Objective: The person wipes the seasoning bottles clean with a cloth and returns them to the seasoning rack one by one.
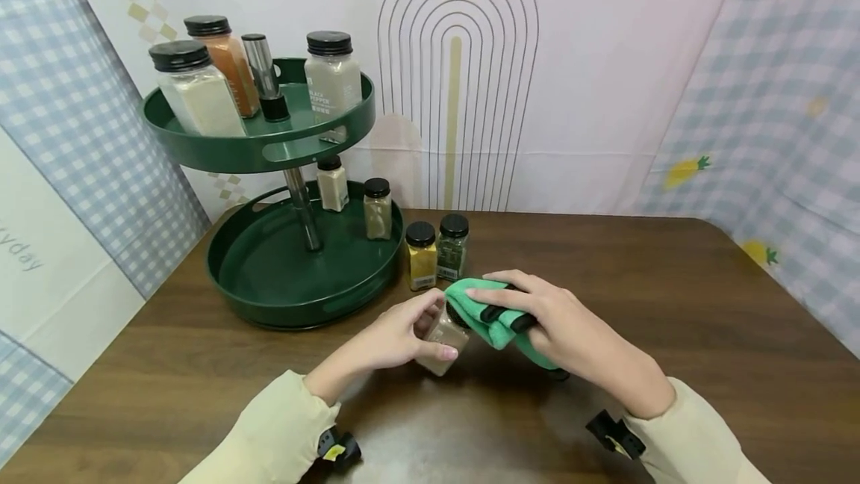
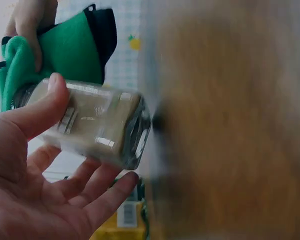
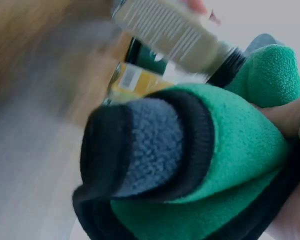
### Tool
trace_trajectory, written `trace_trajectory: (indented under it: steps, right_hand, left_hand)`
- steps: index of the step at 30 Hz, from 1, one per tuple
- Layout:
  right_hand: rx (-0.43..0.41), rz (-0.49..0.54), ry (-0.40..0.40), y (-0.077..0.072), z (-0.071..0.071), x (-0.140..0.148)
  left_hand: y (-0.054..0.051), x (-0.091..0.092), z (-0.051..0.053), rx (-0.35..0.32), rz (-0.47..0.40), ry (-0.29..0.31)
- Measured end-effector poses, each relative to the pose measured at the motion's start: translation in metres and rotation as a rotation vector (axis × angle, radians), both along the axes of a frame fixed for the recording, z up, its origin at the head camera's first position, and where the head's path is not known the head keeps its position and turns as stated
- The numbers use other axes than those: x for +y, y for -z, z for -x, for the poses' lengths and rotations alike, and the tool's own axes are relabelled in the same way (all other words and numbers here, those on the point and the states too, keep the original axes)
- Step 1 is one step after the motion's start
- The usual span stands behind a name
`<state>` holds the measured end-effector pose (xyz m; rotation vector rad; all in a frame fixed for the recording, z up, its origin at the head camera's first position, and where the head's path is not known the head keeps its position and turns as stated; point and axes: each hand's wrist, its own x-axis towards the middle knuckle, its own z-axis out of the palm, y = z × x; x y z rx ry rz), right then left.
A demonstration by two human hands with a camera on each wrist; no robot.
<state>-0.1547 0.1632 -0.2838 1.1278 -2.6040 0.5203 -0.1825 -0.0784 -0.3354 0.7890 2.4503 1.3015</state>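
Note:
My left hand grips a small square glass jar of pale powder, thumb on one side and fingers on the other. The jar is tilted, its black lid toward the right hand; in the left wrist view its glass base faces away from the palm. My right hand holds a folded green cloth with black edging against the lid. In the right wrist view the cloth covers part of the black lid.
A green two-tier round stand is at the left, with several jars and a steel-and-black cylinder on it. A yellow jar and a dark green jar stand on the wooden table, right of the stand.

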Motion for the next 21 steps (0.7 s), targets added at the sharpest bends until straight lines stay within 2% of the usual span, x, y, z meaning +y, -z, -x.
trace_trajectory:
  steps: [3,8,10,12,14,16,19,21]
  right_hand:
    - [0.002,-0.046,0.051,0.000,0.003,0.002]
    - [0.018,-0.166,0.171,-0.002,0.006,0.006]
    - [0.037,-0.181,0.217,-0.004,0.006,0.007]
    - [0.070,-0.150,0.236,-0.006,0.004,0.008]
    - [0.115,-0.083,0.197,-0.007,0.002,0.007]
    - [0.139,-0.030,0.105,-0.007,-0.001,0.004]
    - [0.126,-0.026,-0.027,-0.005,-0.005,-0.004]
    - [0.098,-0.043,-0.057,-0.005,-0.007,-0.008]
  left_hand:
    - [-0.002,-0.003,0.000,-0.007,0.027,-0.008]
    - [-0.002,-0.006,0.000,-0.021,-0.006,-0.002]
    - [-0.001,-0.006,0.001,-0.025,-0.022,-0.001]
    - [-0.001,-0.005,0.001,-0.034,-0.026,-0.003]
    - [-0.002,-0.005,0.001,-0.033,-0.014,-0.004]
    - [-0.003,-0.004,0.000,-0.010,0.034,-0.013]
    - [-0.005,-0.004,-0.002,0.034,0.107,-0.026]
    - [-0.006,-0.003,-0.003,0.063,0.152,-0.032]
